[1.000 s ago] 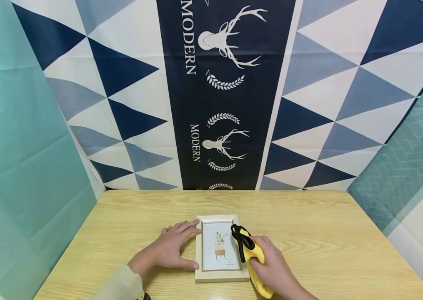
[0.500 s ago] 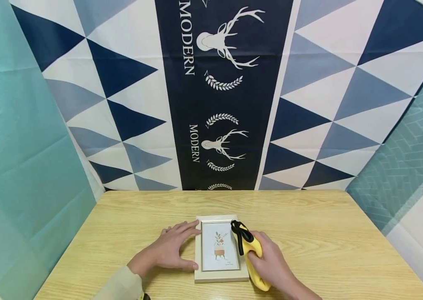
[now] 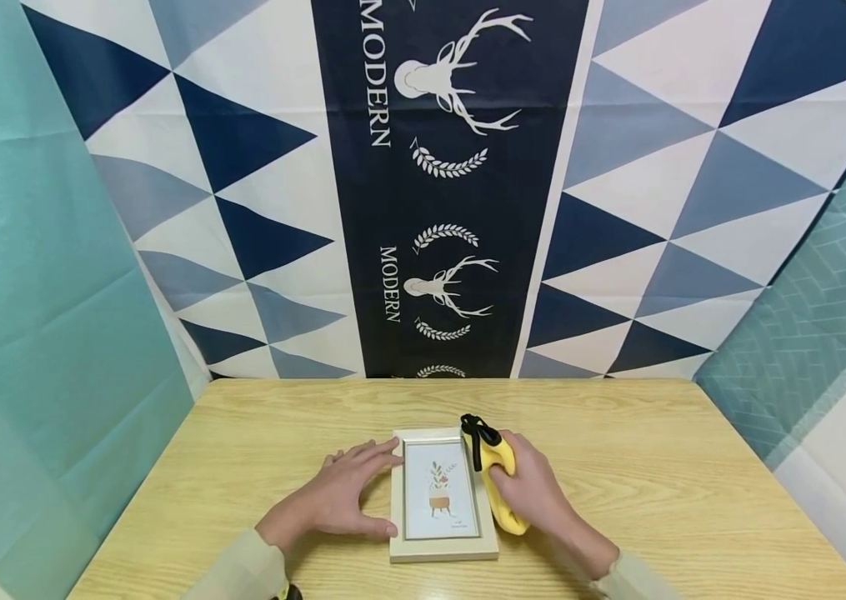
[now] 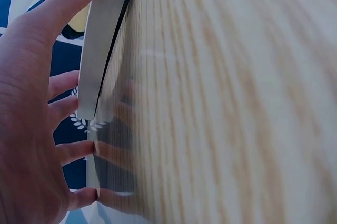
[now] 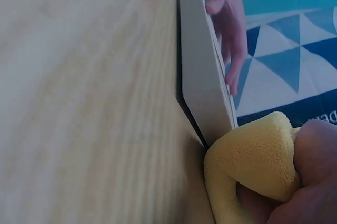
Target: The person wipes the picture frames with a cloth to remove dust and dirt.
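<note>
A cream picture frame (image 3: 443, 549) lies face up on the wooden table, holding a print of a potted plant. My left hand (image 3: 342, 497) is spread along its left border, fingertips near the top and thumb lower down touching the rim. In the left wrist view, the thumb (image 4: 73, 6) rests on the frame's edge (image 4: 107, 29). My right hand (image 3: 537, 486) grips a bunched yellow cloth with black trim (image 3: 499, 493) against the frame's right border. The plush cloth (image 5: 253, 155) touches the frame's corner in the right wrist view; the right fingertips are hidden.
The wooden table (image 3: 302, 417) extends to a patterned cloth backdrop (image 3: 460, 192) behind it. A teal cloth (image 3: 55, 333) hangs on the left. Another patterned cloth (image 3: 828, 350) borders the right side.
My right hand has slid the yellow cloth along the frame's right border toward its top, away from me. The left hand and the frame hold their place.
</note>
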Demonstrator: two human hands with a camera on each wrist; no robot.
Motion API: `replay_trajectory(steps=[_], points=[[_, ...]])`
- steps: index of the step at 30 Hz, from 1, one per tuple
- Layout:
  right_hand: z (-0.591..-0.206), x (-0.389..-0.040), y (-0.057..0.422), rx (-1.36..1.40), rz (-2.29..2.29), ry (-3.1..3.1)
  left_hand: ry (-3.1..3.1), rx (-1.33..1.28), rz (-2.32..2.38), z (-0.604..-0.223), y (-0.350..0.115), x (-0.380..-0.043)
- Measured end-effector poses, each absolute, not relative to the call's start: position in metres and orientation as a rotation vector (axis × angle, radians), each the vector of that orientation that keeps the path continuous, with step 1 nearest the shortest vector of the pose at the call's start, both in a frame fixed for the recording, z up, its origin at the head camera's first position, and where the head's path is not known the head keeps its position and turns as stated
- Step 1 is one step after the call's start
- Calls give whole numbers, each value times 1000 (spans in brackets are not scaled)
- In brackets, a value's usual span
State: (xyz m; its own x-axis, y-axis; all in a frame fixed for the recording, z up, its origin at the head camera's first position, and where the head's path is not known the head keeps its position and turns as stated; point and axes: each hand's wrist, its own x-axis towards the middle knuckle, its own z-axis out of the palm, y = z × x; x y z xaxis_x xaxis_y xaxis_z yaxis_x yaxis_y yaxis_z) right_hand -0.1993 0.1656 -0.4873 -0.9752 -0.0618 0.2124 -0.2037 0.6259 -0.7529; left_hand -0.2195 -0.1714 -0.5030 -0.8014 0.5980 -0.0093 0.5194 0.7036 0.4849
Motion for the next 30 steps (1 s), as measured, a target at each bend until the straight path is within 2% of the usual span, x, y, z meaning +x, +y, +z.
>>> replay_trajectory(steps=[13,30], points=[[-488,-234,161,142,1221,-2702,2739,908,726,-502,-171,-221],[-486,-228,160,127,1290,-2715,2731,921,723,-500,-174,-224]])
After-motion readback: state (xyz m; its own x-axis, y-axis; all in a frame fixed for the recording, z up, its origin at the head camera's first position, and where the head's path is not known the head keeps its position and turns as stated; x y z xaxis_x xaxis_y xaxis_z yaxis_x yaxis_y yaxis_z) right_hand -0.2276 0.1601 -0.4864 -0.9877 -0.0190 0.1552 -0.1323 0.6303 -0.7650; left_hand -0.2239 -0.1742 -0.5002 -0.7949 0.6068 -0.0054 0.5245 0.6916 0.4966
